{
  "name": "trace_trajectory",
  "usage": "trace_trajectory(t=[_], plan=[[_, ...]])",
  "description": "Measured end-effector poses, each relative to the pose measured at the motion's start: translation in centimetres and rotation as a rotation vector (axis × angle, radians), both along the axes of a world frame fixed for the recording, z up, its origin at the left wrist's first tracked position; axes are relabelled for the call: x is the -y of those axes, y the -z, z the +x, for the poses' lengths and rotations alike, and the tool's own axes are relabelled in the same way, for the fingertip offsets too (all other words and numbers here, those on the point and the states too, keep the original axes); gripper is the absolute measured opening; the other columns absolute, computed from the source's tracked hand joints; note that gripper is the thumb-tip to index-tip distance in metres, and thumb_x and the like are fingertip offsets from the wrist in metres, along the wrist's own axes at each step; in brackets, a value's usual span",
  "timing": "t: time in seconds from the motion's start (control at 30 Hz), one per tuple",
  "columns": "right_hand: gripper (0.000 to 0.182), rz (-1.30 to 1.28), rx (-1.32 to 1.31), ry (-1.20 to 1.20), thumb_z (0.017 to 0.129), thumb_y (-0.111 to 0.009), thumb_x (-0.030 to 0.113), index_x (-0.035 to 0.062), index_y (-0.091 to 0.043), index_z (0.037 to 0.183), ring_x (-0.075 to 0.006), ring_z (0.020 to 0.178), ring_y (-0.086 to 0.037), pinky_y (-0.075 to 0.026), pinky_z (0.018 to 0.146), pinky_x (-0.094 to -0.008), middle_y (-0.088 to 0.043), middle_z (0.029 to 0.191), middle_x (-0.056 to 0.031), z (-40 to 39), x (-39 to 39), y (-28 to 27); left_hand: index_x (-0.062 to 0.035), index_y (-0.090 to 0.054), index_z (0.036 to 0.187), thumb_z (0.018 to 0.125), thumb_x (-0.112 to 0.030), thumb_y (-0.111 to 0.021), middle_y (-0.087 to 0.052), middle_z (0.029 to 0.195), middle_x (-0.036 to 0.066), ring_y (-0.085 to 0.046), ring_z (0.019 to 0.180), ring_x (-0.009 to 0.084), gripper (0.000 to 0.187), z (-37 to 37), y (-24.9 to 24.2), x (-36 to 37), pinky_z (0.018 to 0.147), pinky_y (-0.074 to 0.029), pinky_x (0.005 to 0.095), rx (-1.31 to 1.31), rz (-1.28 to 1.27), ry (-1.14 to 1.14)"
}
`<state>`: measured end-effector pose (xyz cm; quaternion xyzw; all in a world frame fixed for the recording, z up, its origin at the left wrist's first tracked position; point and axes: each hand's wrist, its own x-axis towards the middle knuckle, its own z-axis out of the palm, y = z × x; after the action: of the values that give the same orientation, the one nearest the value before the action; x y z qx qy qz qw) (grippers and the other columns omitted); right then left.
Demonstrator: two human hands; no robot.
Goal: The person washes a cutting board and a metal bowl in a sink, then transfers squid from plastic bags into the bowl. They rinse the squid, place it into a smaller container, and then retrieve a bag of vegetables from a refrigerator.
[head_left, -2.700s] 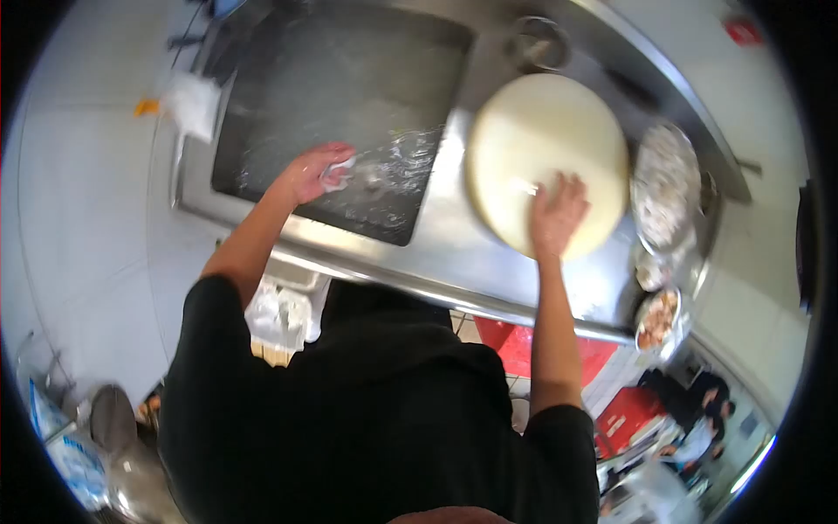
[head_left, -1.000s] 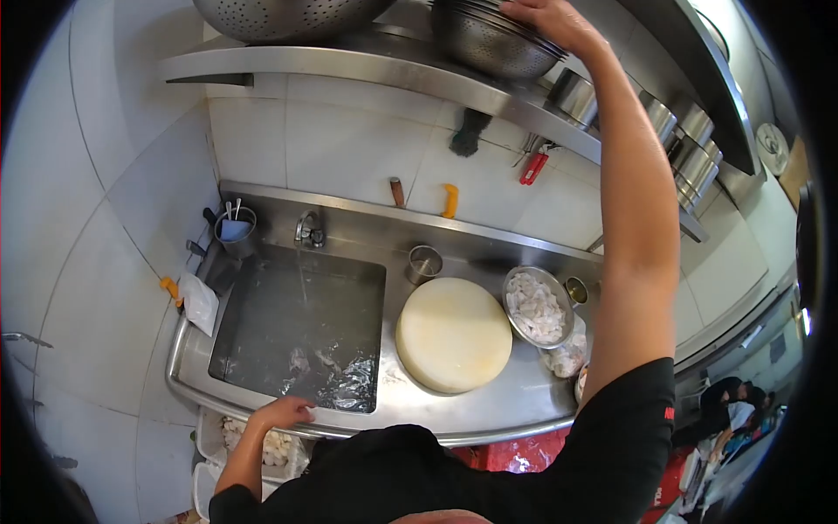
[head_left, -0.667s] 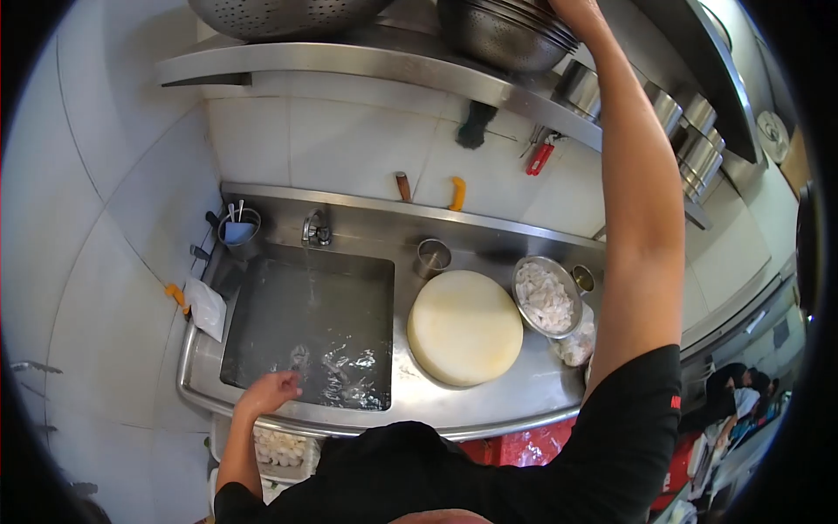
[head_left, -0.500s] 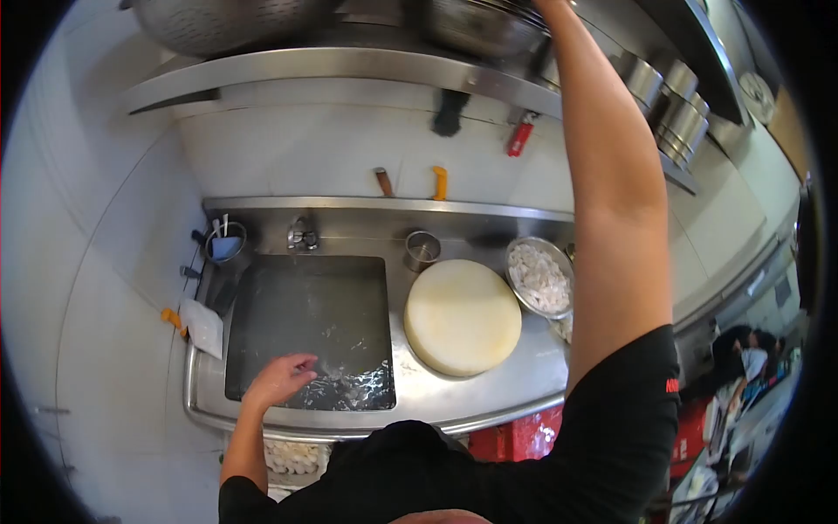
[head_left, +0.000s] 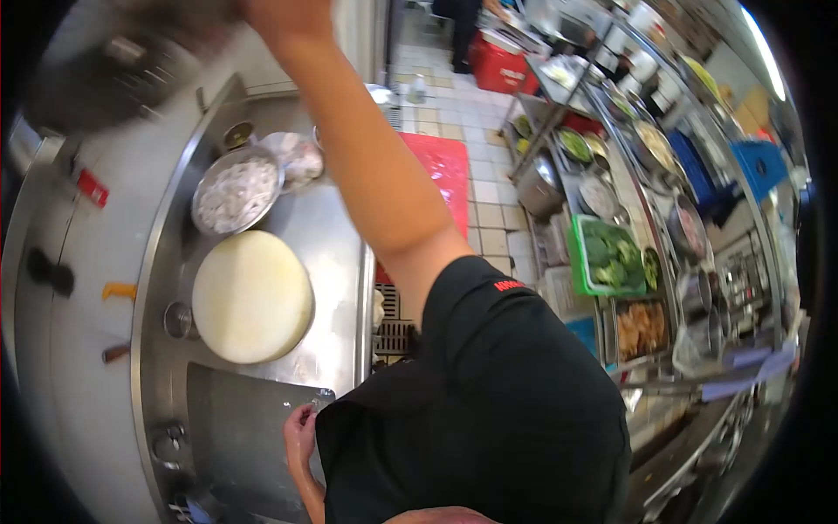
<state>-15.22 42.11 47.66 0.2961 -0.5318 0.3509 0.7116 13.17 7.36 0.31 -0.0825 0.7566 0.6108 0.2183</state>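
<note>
My right arm stretches up to the top edge, where the right hand [head_left: 288, 13] is partly cut off. It meets a dark metal bowl [head_left: 113, 74] smeared by motion, and appears to grip its rim. My left hand [head_left: 300, 428] hangs over the near edge of the sink [head_left: 236, 428], fingers loosely bent, with nothing visible in them. Water fills the sink. Beside it on the steel counter [head_left: 336, 314] lies a thick round pale chopping block [head_left: 251, 297]. A metal bowl of whitish pieces [head_left: 236, 194] stands past the block.
A small metal cup [head_left: 179, 320] and a tap [head_left: 170, 445] stand along the wall side. A yellow-handled tool [head_left: 120, 290] is at the wall. A red lid or mat [head_left: 436, 175] borders the counter. Across the tiled aisle, a rack holds a green tray of broccoli [head_left: 611, 253] and several containers.
My view has swung to the right, bringing the aisle and rack into sight. The right hand has come away from the shelf with a metal bowl. The left hand's fingers are more bent.
</note>
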Motion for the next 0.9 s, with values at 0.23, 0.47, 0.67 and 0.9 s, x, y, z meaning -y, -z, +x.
trace_trajectory(t=[0.23,0.47,0.67,0.9], plan=[[0.020,0.017,0.914,0.771,0.090,-0.058,0.019,0.0055,-0.069,0.099,-0.0214,0.063,-0.058,-0.046,0.057,-0.0333,-0.063,0.073,-0.0141,13.1,-25.3,38.1,0.0027,-0.065,0.107,0.082,-0.009,-0.063,-0.069,0.093,0.019,-0.067,0.085,0.0272,0.028,-6.8,2.5,-1.6,0.078,-0.052,0.0358,-0.197,-0.440,0.332],[0.055,-1.251,1.356,1.066,0.091,-0.057,0.045,-0.0086,-0.068,0.089,-0.0180,0.067,-0.054,-0.045,0.068,-0.0387,-0.065,0.073,-0.0138,43.7,-37.8,56.3,0.0022,-0.065,0.106,0.081,-0.012,-0.065,-0.069,0.089,0.018,-0.067,0.082,0.0263,0.029,-11.1,1.3,-13.2,0.077,-0.052,0.0356,-0.255,-0.502,0.699],[0.047,-1.673,1.239,0.828,0.085,-0.070,0.037,-0.0084,-0.066,0.074,-0.0150,0.062,-0.050,-0.043,0.060,-0.0358,-0.063,0.068,-0.0099,55.4,-42.1,58.9,0.0006,-0.065,0.109,0.080,-0.013,-0.065,-0.070,0.091,0.016,-0.067,0.084,0.0250,0.032,-12.9,2.4,-27.2,0.077,-0.052,0.0344,-0.122,-0.584,0.959],[0.031,-1.264,1.643,0.768,0.081,-0.075,0.025,-0.0017,-0.065,0.070,-0.0083,0.060,-0.043,-0.038,0.053,-0.0314,-0.058,0.064,0.0003,50.4,-48.9,58.3,-0.0005,-0.066,0.105,0.082,-0.014,-0.064,-0.069,0.085,0.012,-0.065,0.079,0.0225,0.027,-13.4,16.0,-28.9,0.072,-0.051,0.0330,0.142,-0.574,0.799]])
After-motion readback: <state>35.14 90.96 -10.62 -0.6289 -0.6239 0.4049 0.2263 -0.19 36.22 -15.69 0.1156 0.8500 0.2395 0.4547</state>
